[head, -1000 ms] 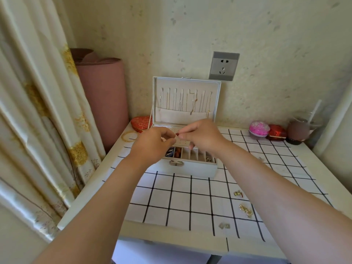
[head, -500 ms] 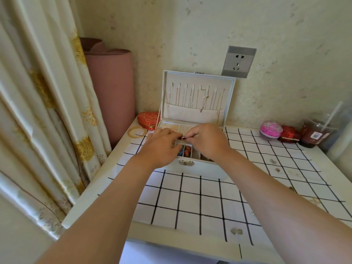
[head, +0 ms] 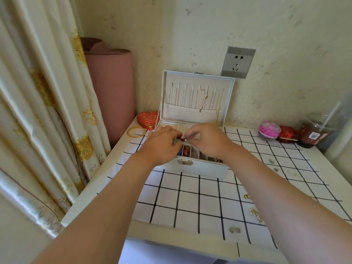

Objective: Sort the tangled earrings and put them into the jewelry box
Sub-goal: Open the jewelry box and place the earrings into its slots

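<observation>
A pale, speckled wall [head: 209, 25] fills the back, daylight soft across it. A grey socket [head: 238, 62] sits on it, right of centre. Down the left hangs a cream curtain [head: 38, 111] with gold flower prints, and tucked just behind it, upright in the corner, stands a rolled pink mat [head: 112, 92]. Below, the white tabletop [head: 106, 168] carries a white cloth [head: 190, 197] with a black grid.
</observation>
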The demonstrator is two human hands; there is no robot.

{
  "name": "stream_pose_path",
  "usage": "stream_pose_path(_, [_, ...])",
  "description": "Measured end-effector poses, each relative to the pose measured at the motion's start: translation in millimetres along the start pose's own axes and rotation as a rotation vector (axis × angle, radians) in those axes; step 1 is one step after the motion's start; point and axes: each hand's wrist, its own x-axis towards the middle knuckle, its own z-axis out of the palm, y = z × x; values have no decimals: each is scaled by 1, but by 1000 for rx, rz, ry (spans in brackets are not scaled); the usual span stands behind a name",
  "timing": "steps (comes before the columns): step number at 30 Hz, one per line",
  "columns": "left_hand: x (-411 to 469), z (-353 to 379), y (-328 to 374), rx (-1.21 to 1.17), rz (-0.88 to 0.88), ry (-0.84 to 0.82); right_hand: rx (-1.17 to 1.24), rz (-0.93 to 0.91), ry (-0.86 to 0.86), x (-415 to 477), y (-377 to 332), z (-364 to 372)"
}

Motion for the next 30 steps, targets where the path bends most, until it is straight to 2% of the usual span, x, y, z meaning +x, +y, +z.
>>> stream_pose_path(3, [-3,-4,8,-13,-11,48,38,5,30,-9,1,-12])
stream_pose_path(7, [-10,-5,36,48,92,172,39,9,11,-36,9,-36])
stream_pose_path(12, [-19,1,87,-43,234,175,-21,58,-68,-86,30,-61])
stream_pose_path(16, [-30,10,123,-206,257,-38,-110,130,-202,-118,38,-80])
stream_pose_path(20, [-39,30,147,-86,351,-296,-202,222,-387,-143,44,-86])
stream_pose_path(23, [-44,45,155,3,354,-462,-209,271,-465,-160,52,-86])
stream_pose_path(26, [-47,54,159,29,342,-496,-185,305,-493,-171,58,-86])
stream_pose_path(30, [-49,61,166,66,325,-444,-165,316,-532,-176,60,-81])
